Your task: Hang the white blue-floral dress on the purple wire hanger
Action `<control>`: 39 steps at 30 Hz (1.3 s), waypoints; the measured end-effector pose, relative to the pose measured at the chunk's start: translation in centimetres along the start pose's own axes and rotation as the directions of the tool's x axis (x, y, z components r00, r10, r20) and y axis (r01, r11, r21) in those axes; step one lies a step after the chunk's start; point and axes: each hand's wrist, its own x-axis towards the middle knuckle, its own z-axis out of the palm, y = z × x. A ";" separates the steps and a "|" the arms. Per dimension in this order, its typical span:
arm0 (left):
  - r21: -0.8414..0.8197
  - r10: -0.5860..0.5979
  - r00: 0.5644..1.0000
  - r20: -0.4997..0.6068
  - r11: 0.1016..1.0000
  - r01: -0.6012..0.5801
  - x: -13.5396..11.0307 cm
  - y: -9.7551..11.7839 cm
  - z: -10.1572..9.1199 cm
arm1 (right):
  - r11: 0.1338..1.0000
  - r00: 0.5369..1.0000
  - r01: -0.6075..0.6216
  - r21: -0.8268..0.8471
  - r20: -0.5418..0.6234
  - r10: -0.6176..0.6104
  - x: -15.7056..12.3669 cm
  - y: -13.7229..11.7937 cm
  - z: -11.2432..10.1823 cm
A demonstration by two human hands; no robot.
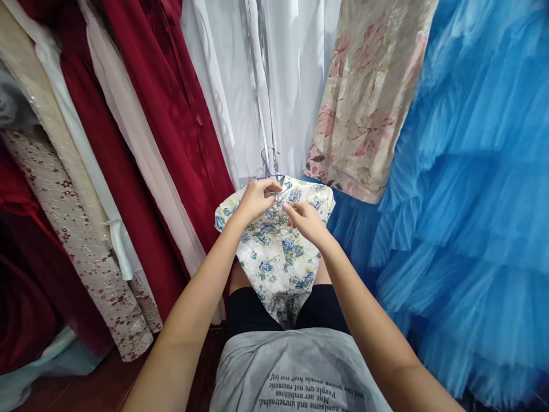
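Observation:
A white garment with blue flowers [278,252] lies over my knees on a purple hanger [268,163], whose hook sticks up past the collar. My left hand [254,199] pinches the fabric at the collar, fingers closed. Just to its right, my right hand [305,220] also grips the cloth near the neckline, fingers curled shut. The two hands nearly touch at the middle of the collar.
Hanging dresses surround me: dark red gowns [171,114] and beaded cream ones [77,229] on the left, white sheer fabric [257,74] ahead, a beige floral dress [369,97] and a big blue tulle gown [467,200] on the right. Dark wood floor [107,383] shows at lower left.

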 end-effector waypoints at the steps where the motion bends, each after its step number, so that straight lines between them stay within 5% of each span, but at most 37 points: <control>1: 0.011 0.001 1.000 0.017 1.000 -0.001 -0.1 0.2 0.0 | 1.000 1.000 0.016 0.016 -0.012 -0.016 1.2 -0.3 0.3; 5: 0.054 -0.006 0.999 0.053 0.999 0.003 -0.2 0.7 -0.1 | 0.986 1.000 0.012 0.167 -0.005 -0.012 4.3 -0.1 1.5; 8: 0.065 0.008 0.999 0.039 0.998 -0.011 -0.1 0.9 -0.3 | 0.985 0.992 0.022 0.173 -0.129 0.001 4.8 0.4 2.1; 15: 0.029 -0.023 0.995 -0.097 0.999 0.026 0.0 0.5 1.1 | 0.985 0.972 0.115 -0.129 -0.190 -0.139 5.2 1.1 2.3; 20: -0.017 0.003 0.964 -0.267 1.000 -0.008 1.8 -0.8 1.1 | 0.944 0.984 -0.025 -0.329 -0.173 -0.034 5.5 2.8 1.5; 23: -0.068 -0.053 0.868 -0.494 0.997 0.022 2.9 -4.3 -1.9 | 0.958 0.993 -0.077 -0.275 -0.108 0.049 4.8 3.8 0.7; 26: -0.192 -0.204 0.700 -0.684 0.977 0.097 1.6 -9.4 -5.0 | 0.987 0.995 -0.071 -0.147 -0.080 0.059 3.6 3.9 0.4; 28: -0.357 -0.404 0.535 -0.742 0.914 0.195 -0.8 -12.4 -5.6 | 0.995 0.995 -0.092 -0.039 -0.046 0.090 2.8 3.7 0.9; 30: -0.581 -0.647 0.303 -0.700 0.762 0.286 -4.0 -14.3 -4.5 | 0.971 0.985 -0.170 0.167 0.014 0.170 1.9 3.7 1.8; 31: -0.616 -0.689 0.253 -0.679 0.723 0.314 -5.7 -14.9 -3.3 | 0.936 0.976 -0.216 0.279 0.056 0.209 1.4 3.7 2.3; 35: -0.630 -0.728 0.229 -0.646 0.678 0.378 -10.7 -15.7 3.0 | 0.785 0.947 -0.321 0.530 0.157 0.281 -1.4 5.0 3.4; 39: -0.549 -0.659 0.290 -0.694 0.745 0.379 -11.7 -15.4 6.5 | 0.668 0.926 -0.362 0.651 0.167 0.339 -4.7 6.7 2.3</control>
